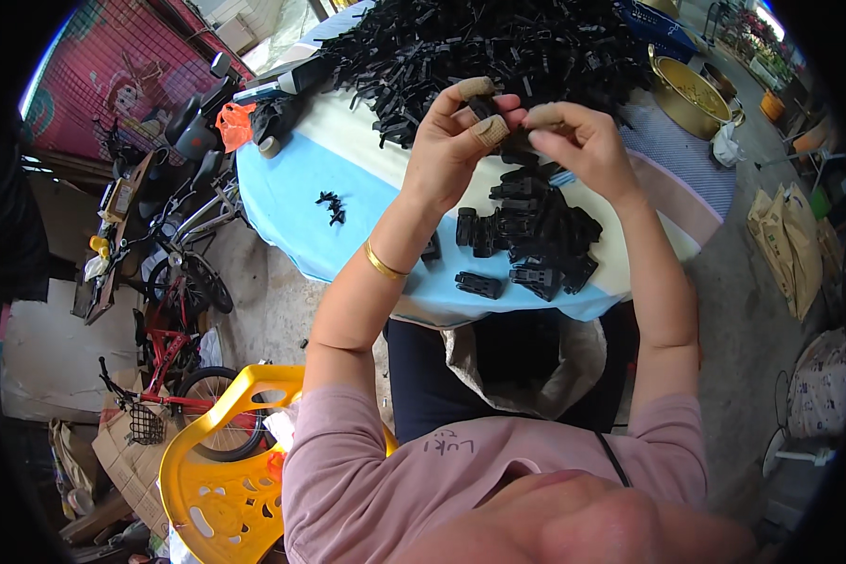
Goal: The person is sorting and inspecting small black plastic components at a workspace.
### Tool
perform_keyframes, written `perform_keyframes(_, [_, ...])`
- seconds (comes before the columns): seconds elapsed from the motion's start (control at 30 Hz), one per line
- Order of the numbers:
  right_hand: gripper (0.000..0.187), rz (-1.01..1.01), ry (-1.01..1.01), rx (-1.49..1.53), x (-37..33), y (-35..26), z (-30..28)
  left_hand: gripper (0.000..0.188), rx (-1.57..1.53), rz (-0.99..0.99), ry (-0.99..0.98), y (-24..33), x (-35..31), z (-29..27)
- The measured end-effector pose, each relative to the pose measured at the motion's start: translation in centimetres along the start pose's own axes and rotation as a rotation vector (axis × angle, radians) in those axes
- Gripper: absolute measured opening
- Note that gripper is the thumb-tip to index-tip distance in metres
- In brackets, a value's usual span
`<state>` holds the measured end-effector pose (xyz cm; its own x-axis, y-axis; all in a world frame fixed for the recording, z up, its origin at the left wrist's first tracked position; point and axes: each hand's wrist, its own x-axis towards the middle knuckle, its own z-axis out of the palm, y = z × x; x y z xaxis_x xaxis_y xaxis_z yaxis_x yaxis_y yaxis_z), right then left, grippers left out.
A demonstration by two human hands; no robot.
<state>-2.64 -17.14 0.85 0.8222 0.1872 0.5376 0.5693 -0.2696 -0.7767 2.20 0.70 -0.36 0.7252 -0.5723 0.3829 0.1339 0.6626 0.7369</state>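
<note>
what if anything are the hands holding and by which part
The left hand pinches a small black part; which end of it is gripped cannot be told. Whether the right hand holds anything is unclear.

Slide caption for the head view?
Left hand holds a small black part, right hand alongside, before a heap of black pieces on a tablecloth.

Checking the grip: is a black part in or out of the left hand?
In: the left hand pinches the black part between taped fingers.
</note>
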Motion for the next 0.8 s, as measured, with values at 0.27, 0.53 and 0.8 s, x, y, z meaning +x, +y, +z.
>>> perform_keyframes(0.27, [0.019,0.152,0.015,0.166,-0.1,-1.0,0.8,0.035,0.529,0.234,0.067,-0.8,-0.3,1.5])
perform_keyframes(0.53, [0.018,0.160,-0.012,0.091,-0.1,-0.9,0.6,0.027,0.600,0.189,0.107,-1.1,-0.3,1.7])
perform_keyframes(0.8, [0.016,0.229,0.007,0.062,-0.2,-2.0,1.0,0.022,0.722,0.233,0.103,-0.9,-0.8,1.5])
